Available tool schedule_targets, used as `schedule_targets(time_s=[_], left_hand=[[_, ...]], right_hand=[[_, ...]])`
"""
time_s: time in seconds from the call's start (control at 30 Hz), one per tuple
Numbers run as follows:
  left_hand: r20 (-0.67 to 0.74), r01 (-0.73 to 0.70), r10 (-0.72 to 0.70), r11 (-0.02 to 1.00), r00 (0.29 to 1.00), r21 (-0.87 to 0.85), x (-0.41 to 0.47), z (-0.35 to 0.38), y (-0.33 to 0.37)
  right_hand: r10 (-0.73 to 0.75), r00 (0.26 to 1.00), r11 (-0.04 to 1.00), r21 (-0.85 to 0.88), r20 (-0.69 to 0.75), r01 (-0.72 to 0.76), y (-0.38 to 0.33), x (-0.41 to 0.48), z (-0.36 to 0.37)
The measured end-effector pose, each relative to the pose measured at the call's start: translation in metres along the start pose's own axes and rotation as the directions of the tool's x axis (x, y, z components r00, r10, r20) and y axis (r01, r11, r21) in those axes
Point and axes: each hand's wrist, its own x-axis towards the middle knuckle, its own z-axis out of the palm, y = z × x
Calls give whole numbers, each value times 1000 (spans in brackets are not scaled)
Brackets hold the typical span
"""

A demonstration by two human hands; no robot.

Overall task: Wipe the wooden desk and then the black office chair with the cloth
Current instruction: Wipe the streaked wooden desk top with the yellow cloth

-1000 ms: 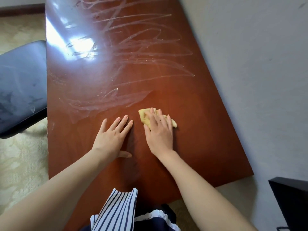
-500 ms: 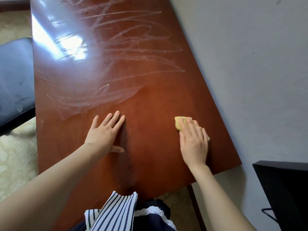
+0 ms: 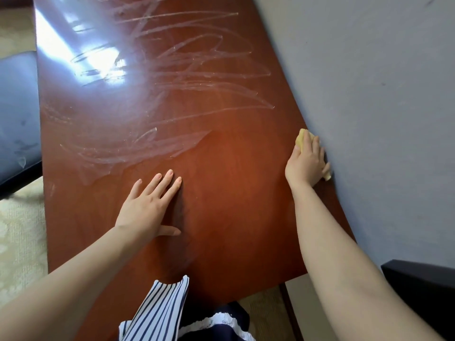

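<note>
Two hands on the table [image 3: 234, 193]: left hand [image 3: 147, 205] flat, fingers straight; right hand [image 3: 306, 163], pressing the cloth [image 3: 301, 140] flat-fingered, has swept across to the wall [image 3: 369, 119]; far streaks [image 3: 197, 70] await wiping.

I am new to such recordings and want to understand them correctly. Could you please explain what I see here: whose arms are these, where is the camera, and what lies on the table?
There is no machine here: a person works with two bare hands. The camera sits on the person's head and looks forward and down, so you see their own arms. The left hand rests flat, fingers straight, on the wooden desk. The right hand presses a yellow cloth on the desk, right beside the grey wall. Pale streaks cover the far part of the desk. The black office chair stands at the desk's left side.
</note>
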Motion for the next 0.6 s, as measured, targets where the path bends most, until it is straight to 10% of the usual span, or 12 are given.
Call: schedule_targets(time_s=[0.6], left_hand=[[73, 2, -8, 997, 997, 78, 1, -11, 1]], right_hand=[[-591, 779, 805, 99, 211, 584, -55, -124, 28]])
